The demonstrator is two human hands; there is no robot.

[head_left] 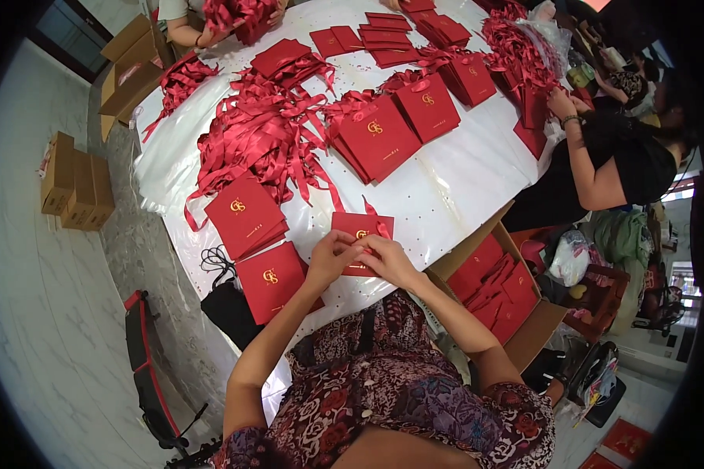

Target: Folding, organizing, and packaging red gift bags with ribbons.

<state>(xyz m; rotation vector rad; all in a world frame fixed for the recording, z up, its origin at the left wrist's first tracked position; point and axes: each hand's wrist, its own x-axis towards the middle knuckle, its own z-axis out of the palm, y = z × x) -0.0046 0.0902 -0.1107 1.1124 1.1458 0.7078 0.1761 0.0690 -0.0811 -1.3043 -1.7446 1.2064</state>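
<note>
The red bag [352,224] lies flat on the table [461,168] at the near edge, beneath the hands. Left hand [329,256] and right hand [391,261]: narrow, fingertips pinched together over the bag's face; whether they grip anything cannot be told. A ribbon [382,230] shows just beside the right hand.

Possible faults: a loose pinch could let any ribbon between the fingertips slip or twist; uneven pull could skew the bag on the smooth covering. Downward pressure could crease its face.

Orientation: face up, emblem toward the far edge, top pointing away from the person. The outline appears near square, partly covered; no long axis can be confirmed.
</note>
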